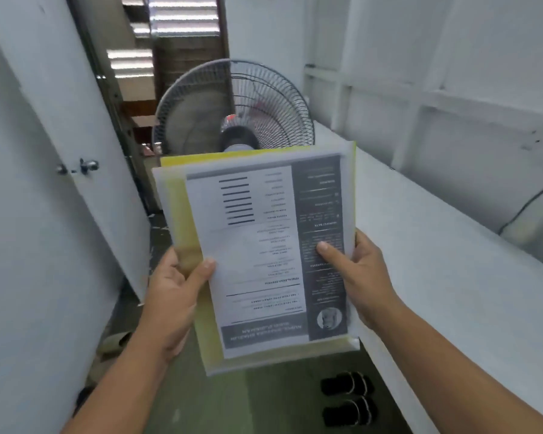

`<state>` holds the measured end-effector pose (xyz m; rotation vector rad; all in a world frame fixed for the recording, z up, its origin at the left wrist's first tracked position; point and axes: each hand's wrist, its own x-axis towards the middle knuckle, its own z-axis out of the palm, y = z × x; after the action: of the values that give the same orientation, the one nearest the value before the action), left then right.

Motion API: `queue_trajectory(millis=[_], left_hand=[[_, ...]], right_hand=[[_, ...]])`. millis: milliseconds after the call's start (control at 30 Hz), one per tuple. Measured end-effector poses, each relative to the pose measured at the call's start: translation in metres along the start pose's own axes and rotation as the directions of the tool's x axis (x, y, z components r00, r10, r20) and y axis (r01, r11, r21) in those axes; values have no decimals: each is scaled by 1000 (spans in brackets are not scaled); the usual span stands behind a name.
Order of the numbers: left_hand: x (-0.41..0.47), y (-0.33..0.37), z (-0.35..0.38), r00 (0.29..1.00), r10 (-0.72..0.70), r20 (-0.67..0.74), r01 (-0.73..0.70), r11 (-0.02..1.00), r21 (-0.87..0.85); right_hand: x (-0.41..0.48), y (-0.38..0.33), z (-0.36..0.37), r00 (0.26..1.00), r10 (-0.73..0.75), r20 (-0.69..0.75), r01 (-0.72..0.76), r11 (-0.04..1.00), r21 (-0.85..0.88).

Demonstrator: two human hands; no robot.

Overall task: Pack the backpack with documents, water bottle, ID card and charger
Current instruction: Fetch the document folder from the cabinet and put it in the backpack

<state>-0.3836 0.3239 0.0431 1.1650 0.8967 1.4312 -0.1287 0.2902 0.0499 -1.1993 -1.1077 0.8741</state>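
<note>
Only the person's two arms show, from the near edge of the view up to the hands. The left hand (pixel 170 296) and the right hand (pixel 367 277) are bare. So are the left forearm (pixel 116 399) and the right forearm (pixel 470 374), uncovered from the wrist to where the picture cuts them off. The forearms are slim and even in outline, the wrists narrow. The fingers (pixel 201 275) are fairly long, with short, trimmed nails that show pale at the thumb tips. Finer detail is lost in blur.
</note>
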Motion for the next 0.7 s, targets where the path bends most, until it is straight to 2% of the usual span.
queue_trajectory(millis=[167,233,333,433,600,700], left_hand=[[31,-14,77,940,-61,335,89,994,-68],[30,-21,114,878,-93,470,147,986,-79],[11,-32,177,716,-142,684,247,967,-58],[-25,-36,232,506,-181,843,334,943,1],[-91,-51,286,174,-202,964,446,889,106],[-136,-61,299,28,-245,969,477,855,202]], right_hand=[[-38,-15,-70,939,-12,-343,4,1000,-25],[-69,-24,-100,881,-19,-473,-1,999,-42],[-128,-39,-141,757,-47,-652,12,998,-57],[-194,-50,-164,585,-70,-808,51,997,-50],[-286,-57,-174,369,-51,-928,35,999,-41],[-336,-60,-174,278,-42,-960,1,999,-43]])
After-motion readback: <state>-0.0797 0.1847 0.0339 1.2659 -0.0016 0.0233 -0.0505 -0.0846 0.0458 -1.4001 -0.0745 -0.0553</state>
